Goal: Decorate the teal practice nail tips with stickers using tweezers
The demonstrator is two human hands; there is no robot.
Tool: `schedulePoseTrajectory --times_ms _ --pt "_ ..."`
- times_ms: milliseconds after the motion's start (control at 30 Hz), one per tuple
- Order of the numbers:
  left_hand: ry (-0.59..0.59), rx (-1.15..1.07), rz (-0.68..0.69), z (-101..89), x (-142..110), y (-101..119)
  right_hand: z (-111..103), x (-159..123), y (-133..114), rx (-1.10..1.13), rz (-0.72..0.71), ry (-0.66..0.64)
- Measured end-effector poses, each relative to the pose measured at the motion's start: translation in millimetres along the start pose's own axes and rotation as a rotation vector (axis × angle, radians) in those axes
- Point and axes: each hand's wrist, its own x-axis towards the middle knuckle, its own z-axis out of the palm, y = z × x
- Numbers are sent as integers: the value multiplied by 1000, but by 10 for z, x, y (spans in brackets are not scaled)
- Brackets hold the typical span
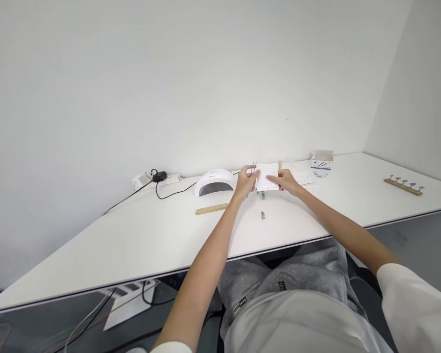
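A white sheet with rows of small clear dots is held up above the table between both my hands. My left hand grips its left edge, thumb on the front, and also has a pair of thin tweezers pointing upward. My right hand pinches the right side, its thumb resting across the face. Below the sheet, a small teal-and-silver piece lies on the table, and another similar piece is just under the sheet's lower edge.
A white arched lamp stands left of my hands, with a tan strip before it. Behind are a power strip and black cable. To the right are papers, a small box and a wooden strip with several grey discs.
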Motion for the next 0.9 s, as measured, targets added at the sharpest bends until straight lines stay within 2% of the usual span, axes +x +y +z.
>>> schedulePoseTrajectory --times_ms 133,267,433,600,900 --pt "53 172 133 -11 31 -42 -74 24 8 23 15 106" --pt "-6 382 263 -4 47 -108 -120 35 12 -2 15 78" --pt "-46 457 308 5 35 -153 -87 29 8 -11 17 31" --pt "-28 515 358 -16 34 -191 -80 25 1 -26 18 9" --pt "-5 573 327 -33 57 -196 -93 -3 -50 5 46 20"
